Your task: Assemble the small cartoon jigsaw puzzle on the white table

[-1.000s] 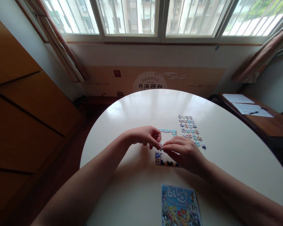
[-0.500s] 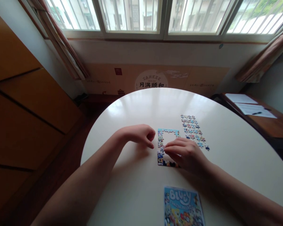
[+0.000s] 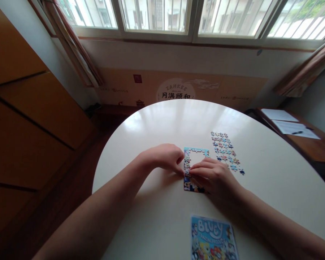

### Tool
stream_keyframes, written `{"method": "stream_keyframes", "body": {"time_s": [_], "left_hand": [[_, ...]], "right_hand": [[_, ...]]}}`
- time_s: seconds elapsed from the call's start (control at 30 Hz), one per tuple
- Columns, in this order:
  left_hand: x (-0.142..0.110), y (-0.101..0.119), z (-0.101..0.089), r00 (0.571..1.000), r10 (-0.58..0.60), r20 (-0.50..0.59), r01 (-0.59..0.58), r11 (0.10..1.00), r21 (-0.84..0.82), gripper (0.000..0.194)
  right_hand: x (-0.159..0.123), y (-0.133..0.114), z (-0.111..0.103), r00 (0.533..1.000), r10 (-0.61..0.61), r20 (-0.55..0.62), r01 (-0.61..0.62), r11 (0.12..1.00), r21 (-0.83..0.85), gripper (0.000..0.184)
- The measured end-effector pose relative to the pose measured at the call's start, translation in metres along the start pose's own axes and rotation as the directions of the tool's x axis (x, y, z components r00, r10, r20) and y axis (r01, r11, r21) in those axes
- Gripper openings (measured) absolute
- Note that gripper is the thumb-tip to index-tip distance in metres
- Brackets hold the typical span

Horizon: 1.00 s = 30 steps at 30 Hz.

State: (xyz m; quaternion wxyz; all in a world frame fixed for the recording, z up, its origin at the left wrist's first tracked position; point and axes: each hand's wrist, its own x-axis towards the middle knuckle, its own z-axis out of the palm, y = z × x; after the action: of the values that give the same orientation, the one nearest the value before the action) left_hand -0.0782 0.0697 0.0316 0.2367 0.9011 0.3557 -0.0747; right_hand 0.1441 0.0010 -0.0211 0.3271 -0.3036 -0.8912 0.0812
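A partly joined jigsaw puzzle [image 3: 186,162] lies on the white table, its border pieces forming a rectangle round a bare middle. My left hand [image 3: 168,157] is at its left side, fingers curled in, with the thumb tip touching the outer left edge. From the right, my right hand [image 3: 216,175] reaches across the puzzle. Its fingertips are pressed together on a puzzle piece in the lower part of the left border, and they mostly hide that piece. The palm and fingers cover much of the puzzle's right side and lower right corner.
Loose puzzle pieces [image 3: 223,146] lie in rows right of the puzzle. Nearer me is a blue picture sheet [image 3: 213,236] reading "Bluey". The round white table [image 3: 151,224] has a curved far edge. Papers [image 3: 295,129] and a pen lie on a brown side table.
My left hand has moved right, and its thumb now meets the puzzle's left edge. My right hand stays at the left border; the gap in that border looks narrower. The view has shifted slightly.
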Motion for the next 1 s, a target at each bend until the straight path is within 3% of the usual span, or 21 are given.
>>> {"method": "stream_keyframes", "body": {"time_s": [0.87,1.0], "left_hand": [[-0.0002,-0.0022,-0.0017,1.000,-0.016,0.019,0.017,0.999,-0.037,0.041],[0.0014,-0.0013,0.0007,1.000,-0.015,-0.017,0.015,1.000,-0.002,0.043]], "right_hand": [[0.0001,-0.0001,-0.0015,0.990,0.048,0.130,-0.039,0.997,-0.068,0.016],[-0.0001,0.0014,-0.0012,0.991,0.045,0.128,-0.036,0.997,-0.072,0.016]]}}
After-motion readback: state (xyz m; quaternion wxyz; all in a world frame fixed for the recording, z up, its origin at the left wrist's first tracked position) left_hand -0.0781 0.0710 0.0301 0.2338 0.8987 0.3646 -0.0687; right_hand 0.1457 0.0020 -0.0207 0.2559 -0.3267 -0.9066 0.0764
